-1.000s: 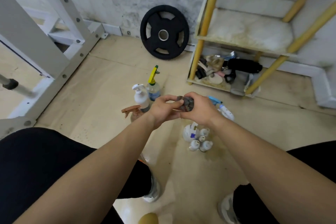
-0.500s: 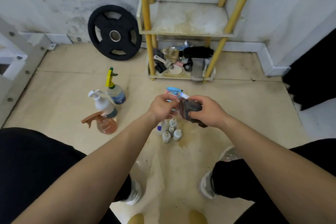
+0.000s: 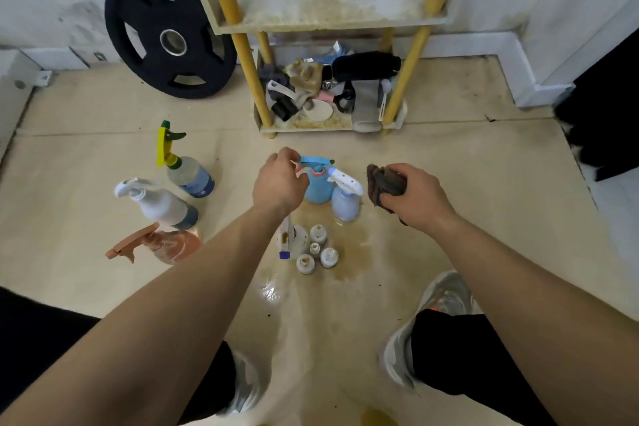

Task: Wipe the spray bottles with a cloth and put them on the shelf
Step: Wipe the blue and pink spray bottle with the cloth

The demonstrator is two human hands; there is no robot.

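Note:
My left hand (image 3: 280, 180) reaches forward, and its curled fingers pinch the trigger head of a blue spray bottle (image 3: 318, 188) that stands on the floor. A pale lilac spray bottle (image 3: 345, 205) stands right beside it. My right hand (image 3: 415, 199) grips a bunched dark cloth (image 3: 382, 181), held apart to the right of both bottles. To the left stand a yellow-trigger bottle (image 3: 189, 174), a white bottle (image 3: 159, 205) and an orange bottle (image 3: 169, 245). The yellow-posted shelf (image 3: 328, 23) is just beyond, its upper board stained and bare.
Several small white bottles (image 3: 315, 250) cluster on a wet stain below my left wrist. The bottom shelf (image 3: 311, 126) holds gloves, straps and other clutter. A black weight plate (image 3: 169, 34) leans on the wall at left. My shoes (image 3: 446, 297) stand close by.
My hands have parted: the left let go of the cloth and moved onto the blue bottle's trigger head, while the right carried the cloth off to the right. The view shifted toward the shelf.

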